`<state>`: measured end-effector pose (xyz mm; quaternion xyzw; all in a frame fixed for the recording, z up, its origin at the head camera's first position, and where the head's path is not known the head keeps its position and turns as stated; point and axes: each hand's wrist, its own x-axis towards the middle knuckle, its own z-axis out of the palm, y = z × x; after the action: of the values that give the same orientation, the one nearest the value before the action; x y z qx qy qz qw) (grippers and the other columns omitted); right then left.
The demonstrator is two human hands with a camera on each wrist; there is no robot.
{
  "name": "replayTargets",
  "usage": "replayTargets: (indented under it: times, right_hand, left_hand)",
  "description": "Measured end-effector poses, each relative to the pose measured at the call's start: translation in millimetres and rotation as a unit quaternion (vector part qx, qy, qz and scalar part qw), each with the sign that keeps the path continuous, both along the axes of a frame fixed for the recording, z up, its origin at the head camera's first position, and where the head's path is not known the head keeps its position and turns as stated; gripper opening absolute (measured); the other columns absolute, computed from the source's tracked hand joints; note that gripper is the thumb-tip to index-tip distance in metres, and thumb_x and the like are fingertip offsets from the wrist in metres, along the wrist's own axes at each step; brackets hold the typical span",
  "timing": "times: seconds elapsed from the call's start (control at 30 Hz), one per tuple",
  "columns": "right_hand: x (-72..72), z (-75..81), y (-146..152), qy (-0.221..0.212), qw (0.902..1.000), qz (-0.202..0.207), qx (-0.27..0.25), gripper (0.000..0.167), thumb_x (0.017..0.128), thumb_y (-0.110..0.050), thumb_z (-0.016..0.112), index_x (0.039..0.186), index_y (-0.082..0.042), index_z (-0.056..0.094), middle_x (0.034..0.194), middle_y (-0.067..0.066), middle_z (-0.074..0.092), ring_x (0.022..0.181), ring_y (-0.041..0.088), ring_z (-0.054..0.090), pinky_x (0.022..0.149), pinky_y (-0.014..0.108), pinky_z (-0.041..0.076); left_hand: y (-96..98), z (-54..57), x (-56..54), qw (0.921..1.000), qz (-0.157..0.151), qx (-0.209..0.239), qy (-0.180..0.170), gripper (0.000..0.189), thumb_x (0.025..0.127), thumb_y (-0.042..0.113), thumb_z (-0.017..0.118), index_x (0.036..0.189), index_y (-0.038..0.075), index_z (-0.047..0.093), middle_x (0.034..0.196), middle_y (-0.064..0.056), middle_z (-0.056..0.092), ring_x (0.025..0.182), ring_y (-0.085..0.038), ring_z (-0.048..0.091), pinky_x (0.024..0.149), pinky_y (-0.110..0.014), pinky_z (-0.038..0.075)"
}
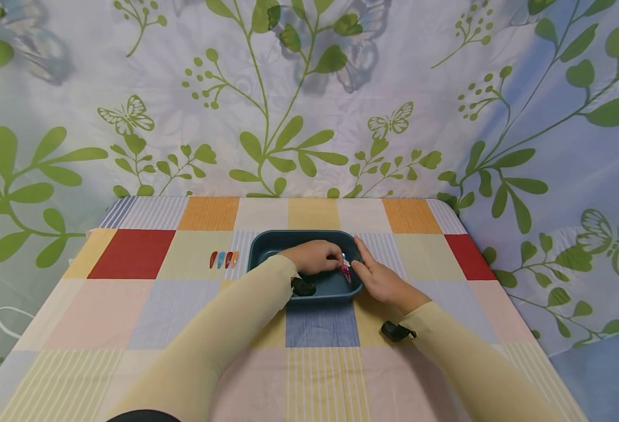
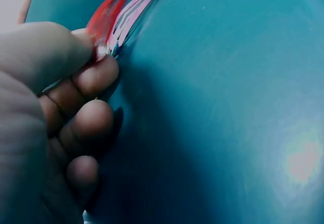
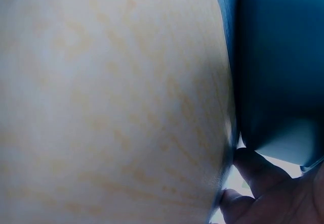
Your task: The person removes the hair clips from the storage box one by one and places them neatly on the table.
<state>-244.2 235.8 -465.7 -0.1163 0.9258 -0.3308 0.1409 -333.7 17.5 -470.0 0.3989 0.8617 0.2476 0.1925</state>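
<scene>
On a multicoloured patchwork cloth [image 1: 77, 316] stands a dark-teal rectangular tray [image 1: 325, 298], the right hand [image 1: 385, 284] touching its right end with fingers extended, the left hand [image 1: 312, 256] inside it pinching a red teardrop-shaped hair clip [image 2: 108, 17] near a pink metal one [image 2: 134, 12].

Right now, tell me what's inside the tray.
Inside the tray, the left hand pinches a red clip; a pink clip is beside it. Hand and sleeve cover part of the tray; anything beneath cannot be seen.
</scene>
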Motion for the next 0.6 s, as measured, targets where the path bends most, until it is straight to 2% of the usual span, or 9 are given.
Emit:
replayTargets:
  times: [0.27,0.6]
  right_hand:
    - [0.2,0.3,-0.1,0.004,1.0000,0.000,0.001,0.067,0.116,-0.039,0.028,0.170,-0.021,-0.005,0.173,0.022,0.020,0.152,0.048,0.038,0.121,0.067,0.031]
    - [-0.9,-2.5,1.0,-0.001,1.0000,-0.002,0.001,0.067,0.115,-0.043,0.027,0.170,-0.024,-0.007,0.174,0.021,0.020,0.152,0.048,0.038,0.122,0.068,0.030]
  left_hand:
    - [-1.7,0.1,-0.1,0.9978,0.030,0.040,-0.043,0.011,0.106,0.018,0.061,0.104,0.017,0.071,0.096,0.005,0.070,0.085,-0.011,0.059,0.078,-0.024,0.047]
    - [-5.2,1.6,2.4,0.9929,0.055,0.080,-0.069,0.006,0.102,0.021,0.070,0.103,0.016,0.072,0.093,0.003,0.067,0.083,-0.013,0.059,0.077,-0.026,0.048]
